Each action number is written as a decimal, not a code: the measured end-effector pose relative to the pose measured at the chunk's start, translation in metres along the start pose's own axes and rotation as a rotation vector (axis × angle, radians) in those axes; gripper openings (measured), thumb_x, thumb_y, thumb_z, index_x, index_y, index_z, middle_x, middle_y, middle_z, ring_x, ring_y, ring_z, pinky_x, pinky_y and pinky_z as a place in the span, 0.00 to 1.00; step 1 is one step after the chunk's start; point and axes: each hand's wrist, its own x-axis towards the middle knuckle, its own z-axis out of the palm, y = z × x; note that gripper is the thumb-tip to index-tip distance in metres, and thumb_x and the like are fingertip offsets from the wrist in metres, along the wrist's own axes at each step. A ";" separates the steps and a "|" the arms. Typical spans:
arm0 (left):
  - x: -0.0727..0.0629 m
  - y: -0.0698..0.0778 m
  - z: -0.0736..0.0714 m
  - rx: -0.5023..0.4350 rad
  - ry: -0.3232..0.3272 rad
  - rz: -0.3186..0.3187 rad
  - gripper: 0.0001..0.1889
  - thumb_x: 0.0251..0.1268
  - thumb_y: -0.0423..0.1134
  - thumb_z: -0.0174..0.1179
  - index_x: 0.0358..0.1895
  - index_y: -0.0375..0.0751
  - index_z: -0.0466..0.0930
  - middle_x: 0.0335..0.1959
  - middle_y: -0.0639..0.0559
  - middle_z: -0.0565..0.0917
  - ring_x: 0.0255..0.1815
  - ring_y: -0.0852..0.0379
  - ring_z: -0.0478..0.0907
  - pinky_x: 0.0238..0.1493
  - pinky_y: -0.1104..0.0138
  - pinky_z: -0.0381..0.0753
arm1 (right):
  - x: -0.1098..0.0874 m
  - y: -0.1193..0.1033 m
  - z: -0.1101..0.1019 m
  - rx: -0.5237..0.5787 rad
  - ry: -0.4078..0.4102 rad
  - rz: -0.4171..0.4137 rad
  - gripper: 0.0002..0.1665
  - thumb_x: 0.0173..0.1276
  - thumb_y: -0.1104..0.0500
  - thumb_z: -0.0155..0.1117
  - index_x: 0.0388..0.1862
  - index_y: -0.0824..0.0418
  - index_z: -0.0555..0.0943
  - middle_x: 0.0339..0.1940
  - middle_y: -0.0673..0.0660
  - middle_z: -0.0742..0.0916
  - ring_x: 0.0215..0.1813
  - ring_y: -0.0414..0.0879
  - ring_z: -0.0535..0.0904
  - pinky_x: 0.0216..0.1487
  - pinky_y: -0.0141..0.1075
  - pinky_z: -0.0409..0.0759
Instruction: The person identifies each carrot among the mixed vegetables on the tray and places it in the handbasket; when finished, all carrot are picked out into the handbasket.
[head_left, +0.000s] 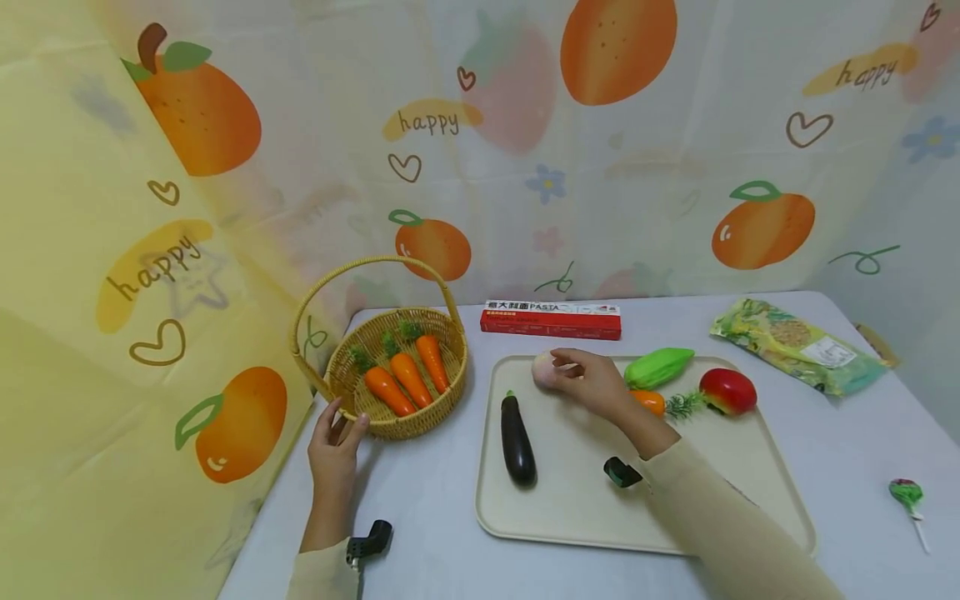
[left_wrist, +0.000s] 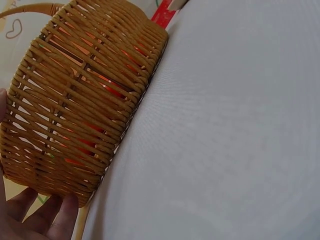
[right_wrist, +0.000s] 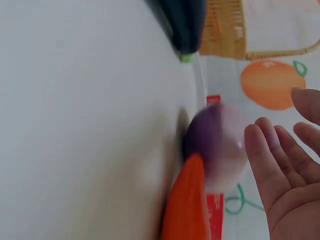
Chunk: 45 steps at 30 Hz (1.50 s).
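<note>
On the left, my left hand (head_left: 335,454) holds the near-left side of a wicker basket (head_left: 408,427), its fingers and thumb spread against the woven wall. In the left wrist view, fingertips (left_wrist: 62,210) touch this wall. Three carrots (head_left: 408,377) lie inside the basket. My right hand (head_left: 600,385) is over a beige tray (head_left: 585,512), beside a round purple-and-white turnip (head_left: 543,372). In the right wrist view, its fingers (right_wrist: 260,150) are extended next to the turnip (right_wrist: 217,145), not wrapped round it; whether they touch, I cannot tell.
The tray also bears an eggplant (head_left: 517,442), a green vegetable (head_left: 658,367), another carrot (head_left: 648,402) and a red fruit (head_left: 727,392). Behind it lies a pasta box (head_left: 551,321). A printed food bag (head_left: 798,346) and a lollipop (head_left: 907,496) are on the right.
</note>
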 end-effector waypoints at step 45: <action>0.007 -0.014 0.000 0.049 0.013 -0.010 0.35 0.61 0.44 0.69 0.71 0.46 0.66 0.73 0.52 0.62 0.68 0.48 0.64 0.51 0.79 0.73 | -0.098 0.027 -0.043 -0.303 0.138 0.074 0.23 0.67 0.56 0.65 0.59 0.63 0.80 0.47 0.56 0.85 0.42 0.50 0.79 0.44 0.48 0.79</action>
